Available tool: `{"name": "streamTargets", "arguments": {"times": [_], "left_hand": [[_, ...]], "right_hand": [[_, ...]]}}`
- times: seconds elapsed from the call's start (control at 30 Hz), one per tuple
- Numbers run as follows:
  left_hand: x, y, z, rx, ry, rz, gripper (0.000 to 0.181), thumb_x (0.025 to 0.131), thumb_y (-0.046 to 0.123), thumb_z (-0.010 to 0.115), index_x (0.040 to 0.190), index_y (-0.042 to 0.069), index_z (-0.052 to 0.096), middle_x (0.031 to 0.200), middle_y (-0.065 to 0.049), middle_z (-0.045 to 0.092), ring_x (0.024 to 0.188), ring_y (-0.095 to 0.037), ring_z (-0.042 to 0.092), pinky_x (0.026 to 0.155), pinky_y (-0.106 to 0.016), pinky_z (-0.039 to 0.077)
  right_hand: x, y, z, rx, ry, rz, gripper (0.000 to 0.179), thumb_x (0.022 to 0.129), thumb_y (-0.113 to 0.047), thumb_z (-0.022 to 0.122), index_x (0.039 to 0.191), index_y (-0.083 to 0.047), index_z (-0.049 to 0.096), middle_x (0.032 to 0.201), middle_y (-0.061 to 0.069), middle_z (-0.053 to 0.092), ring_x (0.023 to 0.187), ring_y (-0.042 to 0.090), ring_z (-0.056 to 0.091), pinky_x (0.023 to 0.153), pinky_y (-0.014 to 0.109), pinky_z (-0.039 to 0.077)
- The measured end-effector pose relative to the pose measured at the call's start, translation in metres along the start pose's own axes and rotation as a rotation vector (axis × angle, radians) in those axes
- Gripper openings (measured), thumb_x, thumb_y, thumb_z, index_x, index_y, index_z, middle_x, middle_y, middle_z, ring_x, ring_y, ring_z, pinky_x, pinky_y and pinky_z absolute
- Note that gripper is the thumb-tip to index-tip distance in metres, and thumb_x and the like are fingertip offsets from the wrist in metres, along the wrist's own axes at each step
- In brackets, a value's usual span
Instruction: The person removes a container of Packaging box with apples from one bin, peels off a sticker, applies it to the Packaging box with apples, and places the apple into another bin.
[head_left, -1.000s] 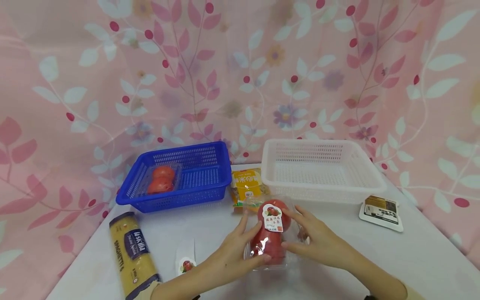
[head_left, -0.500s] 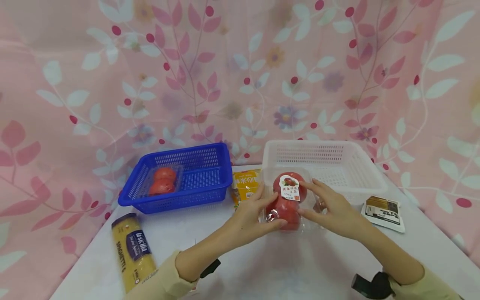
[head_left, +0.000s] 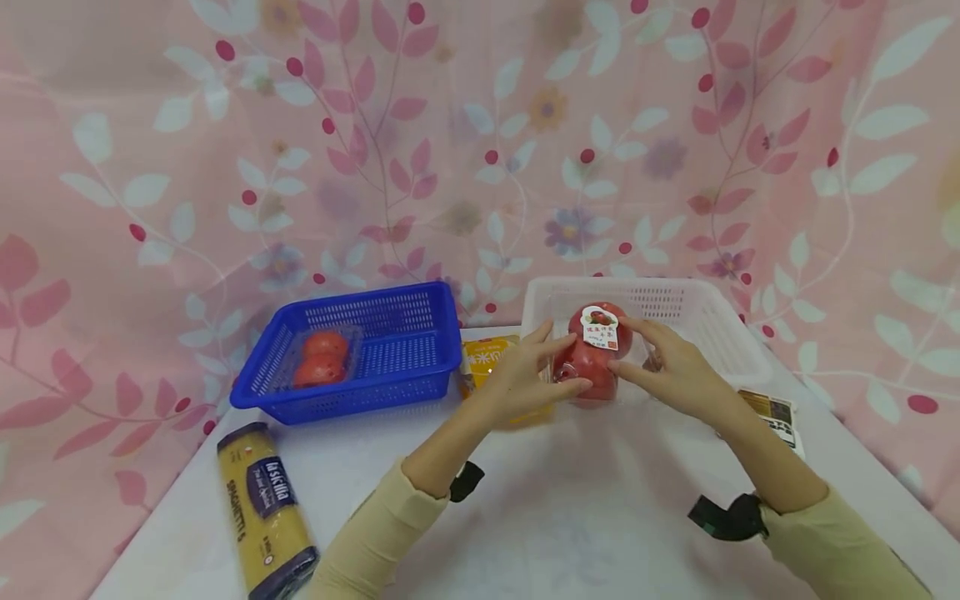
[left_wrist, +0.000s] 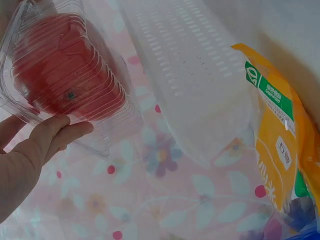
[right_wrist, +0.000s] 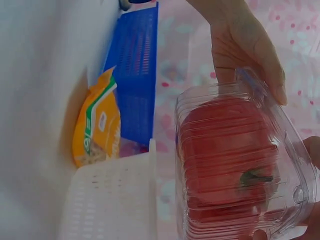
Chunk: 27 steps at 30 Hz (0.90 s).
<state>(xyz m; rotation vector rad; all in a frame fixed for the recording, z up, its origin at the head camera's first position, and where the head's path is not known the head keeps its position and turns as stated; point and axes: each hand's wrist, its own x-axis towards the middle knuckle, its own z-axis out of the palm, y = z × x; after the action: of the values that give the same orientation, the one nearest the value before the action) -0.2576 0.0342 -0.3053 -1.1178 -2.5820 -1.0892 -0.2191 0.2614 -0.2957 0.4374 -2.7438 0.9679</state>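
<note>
Between both hands is a clear plastic box of tomatoes (head_left: 596, 372), with a white label on its lid. My left hand (head_left: 525, 377) grips its left side, thumb and fingers at the lid's edge. The right side is held by my right hand (head_left: 678, 372). The box is raised off the table, in front of and partly over the near left of the white basket (head_left: 723, 321) in the head view. Ribbed plastic and red fruit show in the left wrist view, where the left hand's fingers (left_wrist: 55, 132) touch the rim.
A blue basket (head_left: 420, 379) at the left holds another box of tomatoes (head_left: 321, 371). Beside it lies a yellow bag (head_left: 480, 358), partly behind my left hand. A spaghetti packet (head_left: 262, 508) lies front left; a small white-edged packet (head_left: 776, 417) is behind my right forearm.
Both hands have lifted the box of tomatoes from the near middle of the table, carrying it forward and right to the white basket. The other things stay put.
</note>
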Motion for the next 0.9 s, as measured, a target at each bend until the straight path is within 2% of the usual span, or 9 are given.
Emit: {"name": "streamTargets", "arguments": {"times": [0.07, 0.2, 0.23, 0.3, 0.47, 0.63, 0.77, 0.9], "left_hand": [[0.010, -0.004, 0.003, 0.042, 0.001, 0.036, 0.066, 0.080, 0.046, 0.065, 0.135, 0.015, 0.047, 0.145, -0.013, 0.031, 0.128, -0.029, 0.036, 0.092, -0.038, 0.043], [0.032, -0.011, 0.012, 0.126, 0.005, 0.112, 0.069, 0.082, 0.046, 0.064, 0.137, 0.011, 0.043, 0.144, -0.014, 0.032, 0.125, -0.028, 0.040, 0.088, -0.032, 0.046], [0.038, -0.012, 0.014, 0.132, 0.003, 0.121, 0.069, 0.082, 0.046, 0.064, 0.138, 0.011, 0.042, 0.144, -0.015, 0.031, 0.125, -0.028, 0.041, 0.088, -0.032, 0.046], [0.049, -0.015, 0.019, 0.142, 0.004, 0.134, 0.070, 0.082, 0.044, 0.065, 0.138, 0.010, 0.042, 0.144, -0.017, 0.031, 0.125, -0.029, 0.041, 0.089, -0.032, 0.045], [0.075, -0.019, 0.033, 0.178, 0.016, 0.137, 0.070, 0.082, 0.045, 0.064, 0.138, 0.009, 0.041, 0.144, -0.017, 0.031, 0.125, -0.031, 0.041, 0.090, -0.032, 0.044], [0.097, -0.018, 0.052, 0.204, 0.015, 0.143, 0.070, 0.083, 0.044, 0.063, 0.138, 0.007, 0.041, 0.144, -0.017, 0.032, 0.126, -0.030, 0.040, 0.091, -0.032, 0.044], [0.113, -0.021, 0.067, 0.228, -0.036, 0.108, 0.069, 0.084, 0.047, 0.060, 0.139, 0.010, 0.039, 0.146, -0.014, 0.029, 0.129, -0.027, 0.036, 0.094, -0.032, 0.041], [0.130, -0.026, 0.076, 0.240, -0.096, 0.052, 0.069, 0.086, 0.050, 0.056, 0.141, 0.014, 0.037, 0.148, -0.011, 0.026, 0.131, -0.023, 0.031, 0.098, -0.033, 0.038]], "right_hand": [[0.006, 0.006, -0.003, -0.010, -0.007, 0.020, 0.075, 0.083, -0.042, 0.065, 0.141, -0.006, 0.033, 0.124, 0.023, 0.045, 0.082, 0.030, 0.051, 0.064, 0.039, 0.052], [0.019, 0.016, -0.012, -0.043, -0.019, 0.048, 0.082, 0.080, -0.046, 0.065, 0.144, -0.009, 0.029, 0.114, 0.020, 0.050, 0.080, 0.028, 0.048, 0.061, 0.033, 0.049], [0.022, 0.019, -0.014, -0.052, -0.020, 0.054, 0.083, 0.080, -0.047, 0.065, 0.144, -0.009, 0.028, 0.113, 0.019, 0.050, 0.079, 0.028, 0.047, 0.060, 0.032, 0.047], [0.027, 0.024, -0.019, -0.064, -0.022, 0.063, 0.084, 0.081, -0.048, 0.064, 0.145, -0.010, 0.026, 0.126, 0.021, 0.046, 0.083, 0.029, 0.048, 0.064, 0.035, 0.049], [0.040, 0.038, -0.026, -0.071, -0.006, 0.083, 0.081, 0.084, -0.048, 0.059, 0.145, -0.007, 0.024, 0.139, 0.025, 0.033, 0.094, 0.037, 0.049, 0.075, 0.049, 0.049], [0.046, 0.059, -0.030, -0.081, 0.027, 0.105, 0.078, 0.086, -0.047, 0.056, 0.143, -0.003, 0.026, 0.140, 0.027, 0.031, 0.106, 0.044, 0.046, 0.082, 0.059, 0.043], [0.048, 0.074, -0.032, -0.083, 0.043, 0.133, 0.079, 0.086, -0.048, 0.056, 0.142, -0.001, 0.027, 0.140, 0.029, 0.029, 0.121, 0.049, 0.033, 0.089, 0.066, 0.032], [0.053, 0.086, -0.031, -0.070, 0.032, 0.169, 0.079, 0.086, -0.049, 0.056, 0.143, -0.001, 0.026, 0.141, 0.030, 0.027, 0.124, 0.050, 0.027, 0.090, 0.067, 0.029]]}}
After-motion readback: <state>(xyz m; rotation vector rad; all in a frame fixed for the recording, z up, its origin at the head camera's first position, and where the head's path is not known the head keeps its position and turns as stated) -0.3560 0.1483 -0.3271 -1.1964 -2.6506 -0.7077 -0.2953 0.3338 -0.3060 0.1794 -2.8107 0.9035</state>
